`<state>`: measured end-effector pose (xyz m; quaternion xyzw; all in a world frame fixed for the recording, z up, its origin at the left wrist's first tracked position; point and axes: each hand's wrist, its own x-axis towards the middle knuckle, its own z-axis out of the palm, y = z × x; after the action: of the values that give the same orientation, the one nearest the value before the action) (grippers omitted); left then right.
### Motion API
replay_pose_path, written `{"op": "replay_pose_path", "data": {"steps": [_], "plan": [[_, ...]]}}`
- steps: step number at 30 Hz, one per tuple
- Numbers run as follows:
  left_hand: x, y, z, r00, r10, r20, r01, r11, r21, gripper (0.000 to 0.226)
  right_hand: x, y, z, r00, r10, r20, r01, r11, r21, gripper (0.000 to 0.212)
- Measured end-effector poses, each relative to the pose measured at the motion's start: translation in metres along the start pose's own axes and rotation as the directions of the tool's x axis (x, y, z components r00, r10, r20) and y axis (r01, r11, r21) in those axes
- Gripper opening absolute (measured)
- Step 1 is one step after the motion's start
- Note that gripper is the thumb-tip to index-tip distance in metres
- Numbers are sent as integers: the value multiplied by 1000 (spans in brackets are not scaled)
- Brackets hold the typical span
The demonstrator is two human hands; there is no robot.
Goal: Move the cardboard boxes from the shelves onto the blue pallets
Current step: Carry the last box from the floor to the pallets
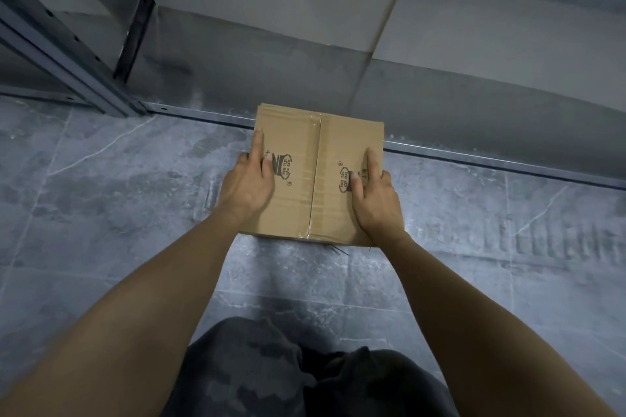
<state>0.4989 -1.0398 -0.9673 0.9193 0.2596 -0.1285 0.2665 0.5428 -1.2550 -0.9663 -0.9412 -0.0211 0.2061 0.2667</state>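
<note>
Holding the cardboard box (pixel 318 176) between both hands, the person kept it in front of the body, low over the floor (pixel 101 196) and just before the bottom rail (pixel 474 159) of the shelf. Whether its underside rested on anything could not be told.

The left hand (pixel 249 184) gripped the left edge. Its forefinger and thumb lay on the top face, and the other fingers went over the side, out of sight. The right hand (pixel 376 195) gripped the right edge in the same way, so the box was clamped from two sides and sat level. The tape seam (pixel 315 179) ran down the middle of the top, between the hands.

To do this step well, I think the hidden fingers should go under the bottom edges, because pressure from the sides alone can let a smooth carton slide down. The box should stay level and close to the body during the turn. The blue pallets were not in view, so the person had to look for them before walking.

The floor was of grey, marbled tiles with a slight shine, and it could be slippery. A dark metal post (pixel 67 54) of the shelf frame stood at the left, and pale grey panels (pixel 271 10) rose behind the rail. Dark trousers (pixel 271 366) showed at the bottom edge.
</note>
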Motion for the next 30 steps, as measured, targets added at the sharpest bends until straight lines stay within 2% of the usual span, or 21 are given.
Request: {"op": "replay_pose_path", "data": {"steps": [7, 12, 20, 30], "plan": [[-4, 2, -3, 999, -19, -26, 17, 995, -98, 53, -4, -10, -6, 1000, -17, -21, 17, 1000, 15, 57], [-39, 9, -45, 997, -72, -38, 66, 988, -141, 54, -30, -41, -39, 999, -38, 15, 38, 999, -13, 56], [-143, 41, -202, 986, -156, -62, 144, 977, -159, 53, -122, -152, -151, 989, -103, 102, 107, 994, -38, 56], [-297, 75, -426, 933, -316, -169, 277, 935, -222, 53, -252, -328, -305, 932, -288, 218, 314, 945, -93, 55]]}}
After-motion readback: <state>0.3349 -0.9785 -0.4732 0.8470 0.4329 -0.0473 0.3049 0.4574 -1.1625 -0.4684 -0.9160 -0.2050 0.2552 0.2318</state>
